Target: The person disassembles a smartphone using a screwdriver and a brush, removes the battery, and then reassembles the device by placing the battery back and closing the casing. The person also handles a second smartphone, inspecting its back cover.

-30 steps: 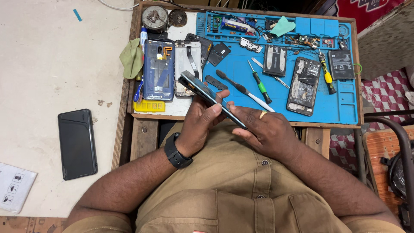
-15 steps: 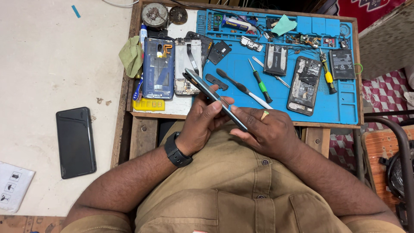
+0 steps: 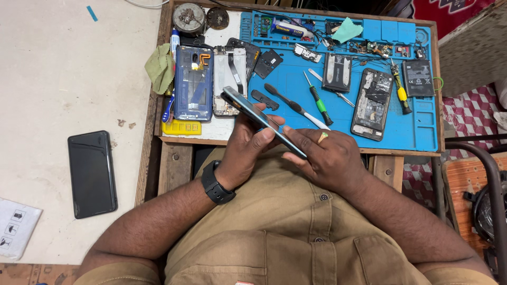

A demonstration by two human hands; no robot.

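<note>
Just over the near edge of the blue silicone work mat (image 3: 422,138), both the left hand (image 3: 248,150) and right hand (image 3: 330,158) stay clamped on the slim dark phone (image 3: 262,120), now tilted steeper than a second ago, suggesting inspection along its edge.

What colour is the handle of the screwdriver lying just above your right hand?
Green, with a black tip end; the green screwdriver shows best in the head view.

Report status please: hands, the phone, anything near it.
Left hand and right hand both grip the phone, tilted edge-on above the lap. Blue mat with tools and opened phones just ahead. Nothing blocks the hands.
</note>
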